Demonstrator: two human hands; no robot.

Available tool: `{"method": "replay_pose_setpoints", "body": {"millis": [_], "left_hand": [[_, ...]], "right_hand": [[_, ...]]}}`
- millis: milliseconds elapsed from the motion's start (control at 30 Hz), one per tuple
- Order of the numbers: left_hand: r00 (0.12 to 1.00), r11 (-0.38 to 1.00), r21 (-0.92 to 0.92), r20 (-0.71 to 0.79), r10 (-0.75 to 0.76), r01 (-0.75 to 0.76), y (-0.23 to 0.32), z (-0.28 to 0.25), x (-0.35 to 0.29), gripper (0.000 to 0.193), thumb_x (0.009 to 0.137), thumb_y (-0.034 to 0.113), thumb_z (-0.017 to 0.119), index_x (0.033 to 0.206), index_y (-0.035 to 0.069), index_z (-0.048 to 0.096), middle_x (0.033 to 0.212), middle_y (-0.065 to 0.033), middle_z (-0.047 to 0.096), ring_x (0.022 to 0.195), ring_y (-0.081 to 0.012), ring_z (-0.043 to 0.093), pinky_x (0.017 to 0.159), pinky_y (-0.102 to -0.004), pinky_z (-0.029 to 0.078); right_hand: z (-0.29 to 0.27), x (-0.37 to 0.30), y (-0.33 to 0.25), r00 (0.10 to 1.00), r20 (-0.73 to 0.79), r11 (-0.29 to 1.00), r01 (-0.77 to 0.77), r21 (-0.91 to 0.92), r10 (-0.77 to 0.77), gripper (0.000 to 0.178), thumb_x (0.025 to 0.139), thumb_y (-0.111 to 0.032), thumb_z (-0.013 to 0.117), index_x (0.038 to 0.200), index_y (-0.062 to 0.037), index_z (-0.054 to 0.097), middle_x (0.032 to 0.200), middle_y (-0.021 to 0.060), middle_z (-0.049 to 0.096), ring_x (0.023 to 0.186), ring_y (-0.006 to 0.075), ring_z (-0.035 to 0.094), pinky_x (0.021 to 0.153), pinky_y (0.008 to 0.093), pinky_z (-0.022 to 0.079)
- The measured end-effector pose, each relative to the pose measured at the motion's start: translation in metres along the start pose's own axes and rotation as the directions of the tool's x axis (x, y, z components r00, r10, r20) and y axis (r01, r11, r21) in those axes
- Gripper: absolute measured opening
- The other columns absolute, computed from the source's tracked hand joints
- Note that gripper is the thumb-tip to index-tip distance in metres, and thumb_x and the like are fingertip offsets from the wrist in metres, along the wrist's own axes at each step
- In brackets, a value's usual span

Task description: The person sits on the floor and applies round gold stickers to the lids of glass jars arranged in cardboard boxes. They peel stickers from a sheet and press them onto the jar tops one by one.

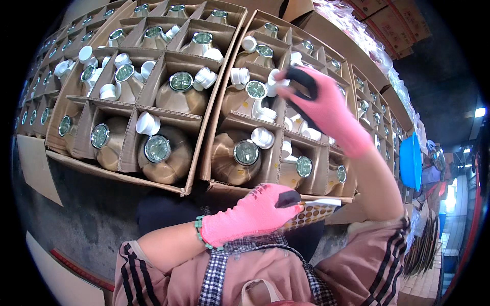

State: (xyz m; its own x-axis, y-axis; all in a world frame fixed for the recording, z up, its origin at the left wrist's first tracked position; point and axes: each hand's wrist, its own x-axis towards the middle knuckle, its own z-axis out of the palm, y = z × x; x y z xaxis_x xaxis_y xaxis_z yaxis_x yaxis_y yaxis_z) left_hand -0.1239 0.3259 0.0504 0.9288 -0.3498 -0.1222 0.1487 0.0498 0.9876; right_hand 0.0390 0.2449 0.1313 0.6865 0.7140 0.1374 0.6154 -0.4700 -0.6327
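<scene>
My left hand (260,210), in a pink glove with dark fingertips, grips a sheet of round gold stickers (312,213) close to my body, at the near edge of the right carton. My right hand (319,99), gloved alike, reaches over that carton with thumb and fingers closed around a white plastic cap (273,82). Just below this cap stands a gold-coloured bottle (241,102) with a shiny round mouth. Loose white caps, among them one (262,137) by a nearer bottle (239,158), rest between bottle necks and cardboard dividers.
A second divided carton (122,171) of similar bottles and caps adjoins on the left. More cartons extend along both sides. Clear plastic bags (352,30) lie beyond the right carton, and a blue basin (410,162) stands at the far right.
</scene>
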Motion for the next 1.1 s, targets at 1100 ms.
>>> {"method": "replay_pose_setpoints", "body": {"millis": [1100], "left_hand": [[1.000, 1.000, 0.001, -0.005, 0.007, -0.007, 0.001, -0.010, 0.009, 0.021, 0.075, 0.017, 0.059, 0.071, -0.001, 0.051, 0.054, -0.0088, 0.039, 0.051, -0.0136, 0.035, 0.050, -0.0284, 0.035]], "right_hand": [[-0.021, -0.134, -0.040, 0.942, 0.294, 0.746, 0.313, -0.587, -0.163, 0.017, 0.057, -0.010, 0.064, 0.073, -0.0085, 0.059, 0.085, 0.0025, 0.056, 0.099, 0.0269, 0.052, 0.082, 0.0444, 0.039]]}}
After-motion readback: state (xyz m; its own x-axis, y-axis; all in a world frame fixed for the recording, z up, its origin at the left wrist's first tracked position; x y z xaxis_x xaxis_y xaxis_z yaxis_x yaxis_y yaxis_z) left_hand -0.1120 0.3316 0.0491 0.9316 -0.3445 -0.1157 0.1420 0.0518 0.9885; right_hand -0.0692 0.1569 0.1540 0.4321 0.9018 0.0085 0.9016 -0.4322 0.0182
